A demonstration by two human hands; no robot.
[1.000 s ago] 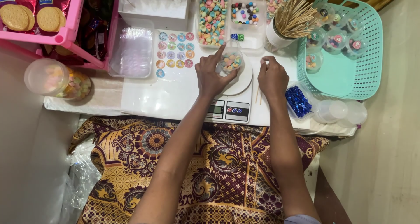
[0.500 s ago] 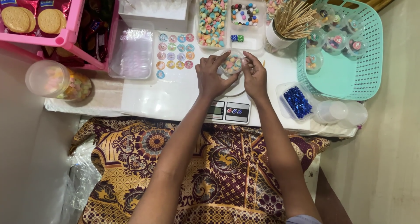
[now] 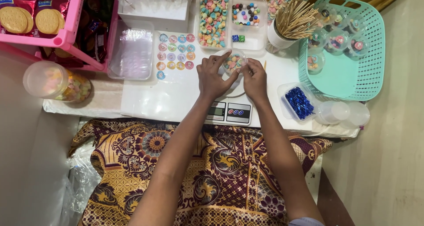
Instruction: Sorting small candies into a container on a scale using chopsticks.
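Head view, looking down on a white table.

1. Cup: small, clear and round, filled with pastel sweets. It stands upright on the scale, mouth up, with no long axis to tell, caught between the fingertips of both hands.
2. Left hand: fingers curled on the cup's left rim, forefinger stretched over its far edge, pinching the cup.
3. Right hand: fingers bent on the cup's right rim, pinching it too.
4. Tray: just beyond the fingertips, clear, with sweets in two compartments.
5. Stickers: left of the left fingers, round, in rows.
6. Sticks: beyond and right of the right fingers, upright in a white pot.
7. Basket: well right, mint green, holding filled cups.
8. Blue twists: right of the right wrist, in a clear tub.
9. Jar: far left, lying on its side.
10. Nothing lies between the fingers and the cup.
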